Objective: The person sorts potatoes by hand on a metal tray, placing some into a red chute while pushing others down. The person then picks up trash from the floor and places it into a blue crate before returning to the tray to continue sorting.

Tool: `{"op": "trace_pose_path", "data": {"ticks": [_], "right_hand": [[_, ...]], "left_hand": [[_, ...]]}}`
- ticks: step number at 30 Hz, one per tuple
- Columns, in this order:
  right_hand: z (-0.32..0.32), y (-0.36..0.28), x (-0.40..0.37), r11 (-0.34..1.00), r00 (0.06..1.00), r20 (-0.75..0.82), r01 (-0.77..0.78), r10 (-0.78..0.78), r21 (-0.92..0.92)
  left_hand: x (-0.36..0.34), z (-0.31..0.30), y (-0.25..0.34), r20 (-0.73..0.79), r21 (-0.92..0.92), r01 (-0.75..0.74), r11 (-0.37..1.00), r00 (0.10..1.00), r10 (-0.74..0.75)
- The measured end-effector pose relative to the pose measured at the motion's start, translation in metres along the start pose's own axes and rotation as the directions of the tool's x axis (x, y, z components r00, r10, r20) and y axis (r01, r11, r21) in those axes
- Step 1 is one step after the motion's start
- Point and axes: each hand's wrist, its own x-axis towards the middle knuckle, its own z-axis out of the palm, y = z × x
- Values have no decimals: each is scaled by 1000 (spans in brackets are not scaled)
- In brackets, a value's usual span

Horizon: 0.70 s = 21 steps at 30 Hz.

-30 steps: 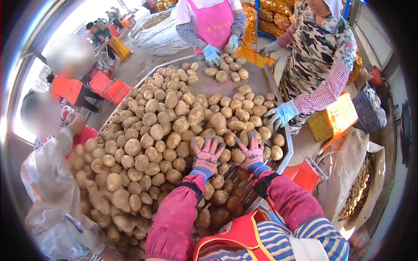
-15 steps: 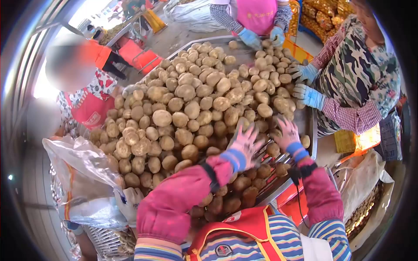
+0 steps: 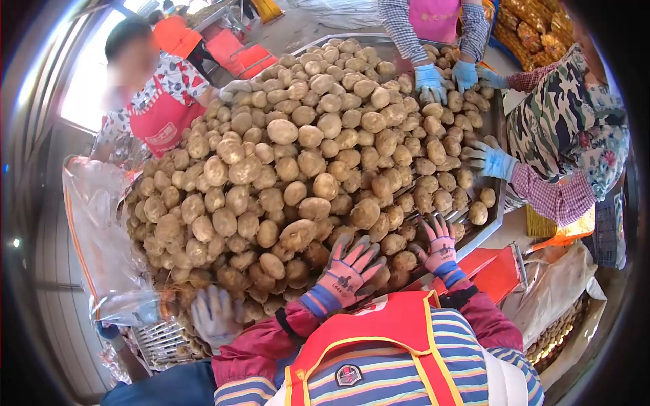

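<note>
left hand (image 3: 345,274), right hand (image 3: 439,247), fingers spread over potatoes (image 3: 312,163), grasping none, nearer the apron (image 3: 384,321) than before

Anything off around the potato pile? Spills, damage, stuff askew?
Nothing stands out. The potatoes are heaped unevenly, but those at the right sit inside the metal rim. The left hand and right hand are spread at the near edge. Floor beneath is hidden, so can't rule out spills there.

What you couldn't fully see
Toward six o'clock, your left hand (image 3: 345,276) partly hid the potatoes (image 3: 298,235); at ten, a co-worker's face (image 3: 127,68) was blurred; at one, the top edge cropped a pink apron (image 3: 435,20).
</note>
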Motion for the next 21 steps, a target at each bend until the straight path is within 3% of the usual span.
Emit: {"op": "trace_pose_path", "data": {"ticks": [3, 4, 6, 8, 10, 11, 12, 13, 14, 17, 19, 21], "right_hand": [[3, 2, -4, 999, 997, -70, 16, -14, 33], [4, 2, -5, 999, 997, -76, 25, -23, 32], [10, 4, -6, 1000, 993, -115, 13, -12, 10], [18, 6, -5, 998, 974, -218, 63, -59, 9], [24, 9, -5, 998, 973, -223, 62, -61, -2], [23, 7, -4, 997, 970, -231, 77, -76, -6], [20, 4, -5, 998, 972, -224, 65, -65, -9], [19, 2, -6, 999, 975, -214, 52, -53, -11], [22, 3, -6, 998, 974, -218, 64, -64, -10], [27, 4, -5, 998, 963, -262, 57, -65, -37], [21, -1, -5, 997, 963, -259, 63, -70, -35], [18, -3, -7, 997, 966, -248, 63, -71, -40]], "left_hand": [[-39, 2, 0, -168, -67, 118, 991, 977, -128], [-54, 11, -2, -175, -61, 124, 990, 975, -133], [-88, 45, -1, -357, -18, 81, 997, 930, -81], [-119, 69, 7, -370, 0, 87, 996, 926, -80], [-155, 109, 4, -269, 225, -57, 973, 956, 119], [-171, 127, 10, -279, 234, -44, 971, 954, 110], [-185, 144, 17, -352, -498, -77, 864, 928, -120], [-193, 148, 22, -306, -779, -103, 618, 923, -232], [-201, 152, 26, -256, -945, -159, 287, 905, -341], [-204, 158, 35, 45, -968, -60, -245, 914, -403], [-196, 156, 33, 144, -917, -19, -398, 915, -377], [-186, 154, 33, 179, -888, -2, -459, 919, -350]]}}
